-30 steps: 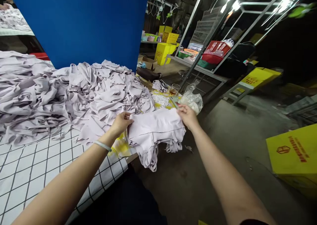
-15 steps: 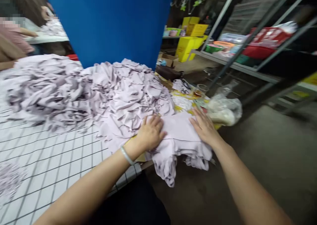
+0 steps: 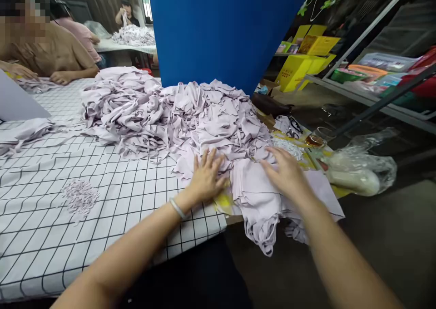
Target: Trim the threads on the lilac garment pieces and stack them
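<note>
A large heap of pale lilac fabric pieces (image 3: 218,118) lies across the table. My left hand (image 3: 207,175), with a pale bangle at the wrist, rests with spread fingers on the heap's near edge. To its right is a flat stack of lilac fabric pieces (image 3: 255,182), whose loose straps hang over the table's edge. My right hand (image 3: 286,173) is over the stack's right side, fingers stretched and apart. Part of the stack is hidden beneath that hand and forearm. Another lilac sheet shows to the right of the wrist.
A checked cloth (image 3: 136,218) covers the table, bearing a small pile of scraps (image 3: 81,198). A blue panel (image 3: 218,32) rises behind the heap. A glass (image 3: 316,139) and plastic bag (image 3: 364,168) sit at right, near a metal rack (image 3: 371,100). Co-workers sit at far left.
The view has swung left, bringing a nearby co-worker into sight. My right hand has shifted inward over the stack. My left hand has moved off the stack's edge onto the heap.
</note>
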The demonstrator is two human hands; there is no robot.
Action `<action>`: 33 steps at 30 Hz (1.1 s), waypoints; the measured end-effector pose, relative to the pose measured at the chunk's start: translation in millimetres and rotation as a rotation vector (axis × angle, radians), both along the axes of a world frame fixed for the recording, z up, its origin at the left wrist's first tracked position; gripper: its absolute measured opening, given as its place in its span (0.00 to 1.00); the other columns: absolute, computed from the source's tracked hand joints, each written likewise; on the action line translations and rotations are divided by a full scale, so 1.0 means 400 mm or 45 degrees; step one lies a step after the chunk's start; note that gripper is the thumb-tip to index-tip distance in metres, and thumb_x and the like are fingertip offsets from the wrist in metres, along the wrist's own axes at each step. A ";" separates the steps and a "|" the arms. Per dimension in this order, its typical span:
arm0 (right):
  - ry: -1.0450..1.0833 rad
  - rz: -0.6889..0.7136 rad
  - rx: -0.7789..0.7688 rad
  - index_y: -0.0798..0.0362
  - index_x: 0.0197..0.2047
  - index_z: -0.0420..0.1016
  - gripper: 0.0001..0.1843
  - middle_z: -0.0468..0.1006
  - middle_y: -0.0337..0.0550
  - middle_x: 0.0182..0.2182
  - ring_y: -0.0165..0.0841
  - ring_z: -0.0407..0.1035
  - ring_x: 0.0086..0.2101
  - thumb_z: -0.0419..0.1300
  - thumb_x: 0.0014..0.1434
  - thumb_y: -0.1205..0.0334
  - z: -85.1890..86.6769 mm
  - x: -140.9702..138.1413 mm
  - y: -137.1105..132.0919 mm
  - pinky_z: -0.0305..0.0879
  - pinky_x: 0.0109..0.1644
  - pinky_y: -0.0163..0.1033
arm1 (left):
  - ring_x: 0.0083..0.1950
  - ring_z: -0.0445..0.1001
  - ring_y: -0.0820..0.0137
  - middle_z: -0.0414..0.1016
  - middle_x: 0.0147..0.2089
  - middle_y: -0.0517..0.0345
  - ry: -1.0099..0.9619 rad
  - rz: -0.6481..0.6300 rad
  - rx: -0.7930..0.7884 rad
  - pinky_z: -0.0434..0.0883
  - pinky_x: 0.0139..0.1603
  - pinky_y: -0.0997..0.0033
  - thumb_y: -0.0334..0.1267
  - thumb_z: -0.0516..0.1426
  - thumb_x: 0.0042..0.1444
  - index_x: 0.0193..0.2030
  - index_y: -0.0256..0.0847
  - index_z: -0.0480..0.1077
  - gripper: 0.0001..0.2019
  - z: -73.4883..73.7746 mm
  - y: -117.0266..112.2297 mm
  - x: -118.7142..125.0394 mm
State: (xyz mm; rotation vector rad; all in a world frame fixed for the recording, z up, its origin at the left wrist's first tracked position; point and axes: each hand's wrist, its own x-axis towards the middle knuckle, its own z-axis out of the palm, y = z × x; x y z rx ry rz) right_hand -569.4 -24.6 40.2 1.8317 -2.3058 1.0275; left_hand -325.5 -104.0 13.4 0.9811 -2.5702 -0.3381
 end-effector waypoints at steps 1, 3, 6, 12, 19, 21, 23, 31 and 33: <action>-0.106 0.080 0.008 0.49 0.63 0.69 0.28 0.66 0.55 0.64 0.51 0.57 0.65 0.54 0.62 0.48 0.005 0.080 -0.056 0.51 0.68 0.62 | 0.78 0.31 0.46 0.35 0.78 0.47 -0.062 -0.005 -0.022 0.35 0.72 0.30 0.52 0.54 0.62 0.75 0.44 0.47 0.38 -0.003 -0.045 0.019; -0.215 -0.001 0.018 0.52 0.66 0.64 0.32 0.54 0.58 0.70 0.56 0.45 0.69 0.55 0.62 0.49 -0.007 0.227 -0.173 0.46 0.67 0.68 | 0.78 0.32 0.45 0.35 0.79 0.49 -0.186 -0.060 -0.072 0.32 0.71 0.28 0.52 0.56 0.60 0.75 0.47 0.48 0.39 -0.011 -0.148 0.060; -0.251 -0.269 0.239 0.52 0.72 0.53 0.37 0.42 0.62 0.73 0.65 0.36 0.69 0.50 0.65 0.44 -0.055 0.378 -0.322 0.44 0.59 0.80 | 0.77 0.37 0.45 0.41 0.78 0.47 -0.305 -0.013 -0.179 0.31 0.70 0.27 0.40 0.56 0.60 0.73 0.48 0.53 0.34 -0.018 -0.306 0.139; -0.027 -0.262 0.402 0.52 0.75 0.44 0.40 0.44 0.60 0.72 0.65 0.40 0.67 0.45 0.67 0.42 -0.106 0.492 -0.535 0.47 0.62 0.72 | 0.76 0.44 0.46 0.55 0.73 0.39 -0.273 0.135 -0.293 0.44 0.70 0.31 0.31 0.48 0.62 0.68 0.38 0.62 0.26 -0.016 -0.554 0.224; -0.001 -0.014 0.518 0.57 0.72 0.53 0.46 0.56 0.66 0.67 0.62 0.56 0.61 0.62 0.59 0.44 -0.008 0.401 -0.617 0.57 0.60 0.62 | 0.75 0.46 0.45 0.56 0.72 0.38 -0.280 0.174 -0.231 0.50 0.69 0.33 0.29 0.49 0.59 0.64 0.34 0.65 0.25 -0.012 -0.637 0.181; -0.062 0.258 0.601 0.53 0.67 0.64 0.42 0.65 0.58 0.63 0.55 0.65 0.57 0.70 0.51 0.53 0.042 0.308 -0.578 0.61 0.59 0.55 | 0.75 0.47 0.47 0.58 0.71 0.42 -0.287 0.100 -0.177 0.55 0.69 0.41 0.29 0.53 0.56 0.64 0.37 0.66 0.27 0.003 -0.624 0.198; -0.126 0.460 0.548 0.50 0.54 0.76 0.25 0.78 0.48 0.51 0.46 0.72 0.48 0.68 0.52 0.58 0.077 0.228 -0.522 0.65 0.53 0.49 | 0.73 0.51 0.49 0.62 0.70 0.45 -0.247 0.051 -0.118 0.57 0.70 0.46 0.29 0.54 0.54 0.63 0.38 0.67 0.28 0.022 -0.598 0.220; 0.278 0.404 0.484 0.49 0.36 0.77 0.03 0.77 0.51 0.40 0.45 0.70 0.41 0.64 0.56 0.61 -0.028 0.345 -0.266 0.65 0.42 0.47 | 0.63 0.67 0.54 0.71 0.60 0.38 0.157 0.143 -0.126 0.65 0.66 0.50 0.22 0.51 0.53 0.56 0.30 0.72 0.23 0.056 -0.356 0.282; 0.237 0.391 0.289 0.50 0.34 0.75 0.08 0.76 0.51 0.38 0.45 0.69 0.43 0.56 0.62 0.65 -0.033 0.384 -0.241 0.64 0.47 0.48 | 0.65 0.66 0.55 0.70 0.62 0.39 0.265 0.091 -0.077 0.63 0.67 0.48 0.23 0.52 0.54 0.58 0.33 0.70 0.24 0.057 -0.292 0.291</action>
